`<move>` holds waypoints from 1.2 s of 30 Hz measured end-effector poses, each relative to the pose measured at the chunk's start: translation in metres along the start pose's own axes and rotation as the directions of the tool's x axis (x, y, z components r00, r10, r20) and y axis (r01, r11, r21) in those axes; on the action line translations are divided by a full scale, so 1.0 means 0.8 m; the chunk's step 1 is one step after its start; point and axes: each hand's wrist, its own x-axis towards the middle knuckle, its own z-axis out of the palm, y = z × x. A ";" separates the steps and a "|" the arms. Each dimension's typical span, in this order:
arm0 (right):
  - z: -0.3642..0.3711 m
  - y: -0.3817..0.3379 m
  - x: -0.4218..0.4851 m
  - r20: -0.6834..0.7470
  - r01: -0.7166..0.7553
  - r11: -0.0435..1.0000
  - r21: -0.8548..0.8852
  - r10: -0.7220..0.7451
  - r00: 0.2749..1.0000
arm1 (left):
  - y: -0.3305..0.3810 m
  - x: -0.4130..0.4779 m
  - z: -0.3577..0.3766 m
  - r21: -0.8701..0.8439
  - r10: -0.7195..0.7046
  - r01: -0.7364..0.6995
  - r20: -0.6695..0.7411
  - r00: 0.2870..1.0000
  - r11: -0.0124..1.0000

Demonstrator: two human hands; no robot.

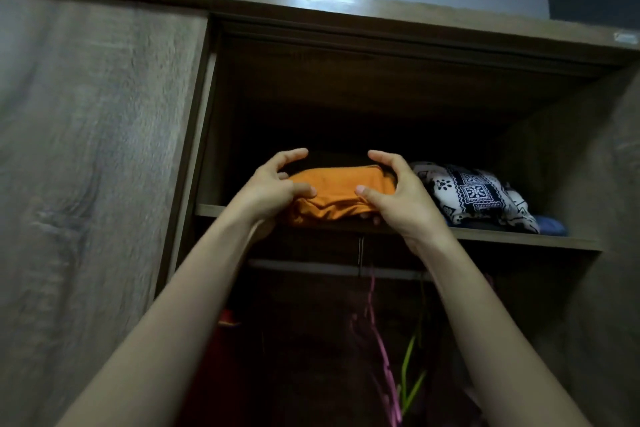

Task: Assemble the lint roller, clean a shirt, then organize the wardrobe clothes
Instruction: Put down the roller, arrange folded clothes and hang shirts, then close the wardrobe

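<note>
A folded orange garment [337,196] sits at the front edge of the wardrobe's upper shelf [526,240], with a dark folded piece [332,159] on top of it. My left hand [273,187] grips the orange garment's left end, thumb across its front. My right hand [398,194] holds its right end the same way, fingers curled over the top. Both arms reach up from below.
A black-and-white patterned bundle [478,196] lies right of the orange garment, a blue cloth [550,227] beside it. Below the shelf runs a hanging rail [311,266] with pink [381,350] and green hangers [408,367] and a red garment [225,326]. The sliding door [93,166] covers the left half.
</note>
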 end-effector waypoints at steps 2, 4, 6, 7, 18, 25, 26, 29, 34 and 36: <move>0.000 0.001 -0.001 0.028 0.029 0.999 -0.018 -0.029 0.999 | 0.004 -0.004 -0.002 -0.001 0.050 -0.050 0.076 0.996 0.999; 0.001 0.001 -0.008 0.047 0.054 0.998 -0.027 -0.053 0.998 | 0.002 -0.015 0.001 -0.001 0.142 -0.143 0.104 0.984 0.990; 0.002 0.004 -0.019 0.056 0.076 0.997 0.003 -0.076 0.996 | -0.007 -0.026 0.003 0.041 0.259 -0.265 0.114 0.959 0.963; 0.002 0.006 -0.025 0.050 0.087 0.995 0.038 -0.089 0.995 | -0.014 -0.030 0.003 0.046 0.305 -0.312 0.122 0.945 0.949; 0.004 0.017 -0.071 0.026 0.153 0.987 0.048 -0.154 0.988 | -0.009 -0.017 0.011 -0.048 -0.015 0.009 -0.123 0.992 0.999; 0.012 0.002 -0.044 -0.194 0.018 0.992 0.124 0.007 0.981 | -0.025 -0.022 0.015 0.066 0.251 -0.247 -0.070 0.965 0.967; 0.012 0.003 -0.043 -0.179 -0.012 0.994 0.106 0.031 0.983 | -0.028 -0.022 0.015 0.058 0.256 -0.253 -0.050 0.965 0.966; 0.007 0.004 -0.048 -0.107 0.001 0.998 0.058 0.005 0.994 | -0.027 -0.026 0.010 0.007 0.235 -0.235 0.017 0.972 0.972; 0.000 0.000 -0.080 -0.095 0.109 0.993 0.039 -0.104 0.990 | -0.023 -0.056 0.011 -0.052 0.332 -0.329 0.068 0.941 0.943; -0.008 -0.006 -0.101 -0.111 0.167 0.984 0.058 -0.160 0.981 | -0.024 -0.078 0.015 -0.111 0.345 -0.337 0.068 0.936 0.935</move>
